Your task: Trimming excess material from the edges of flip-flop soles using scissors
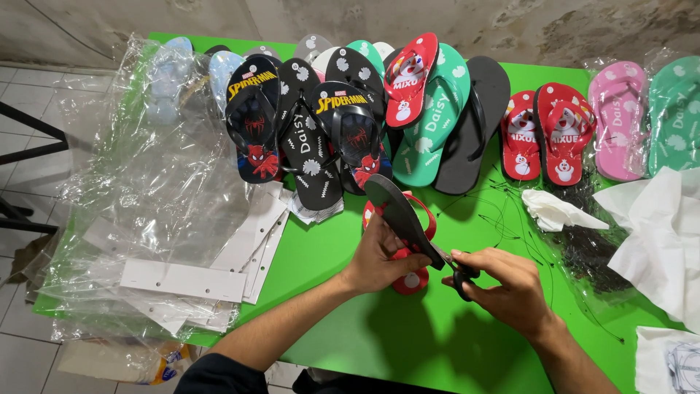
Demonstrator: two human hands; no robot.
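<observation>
I see a red rubber flip-flop with a black sole [399, 219] near the green tabletop's [408, 343] front edge, my left hand [379, 255] clamped on it, right hand's [510, 288] fingers closed through black scissors [456, 273]; other pairs lie along the far edge, unbagged.

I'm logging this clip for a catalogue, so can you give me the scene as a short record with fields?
Setting: green table by a tiled floor
Left hand: holds a pair of red flip-flops, dark sole facing up
Right hand: holds black scissors at the flip-flops' edge
Behind: row of flip-flops, black, red, green, pink
Left side: clear plastic bags, white card strips
Right side: white paper, black plastic ties
</observation>
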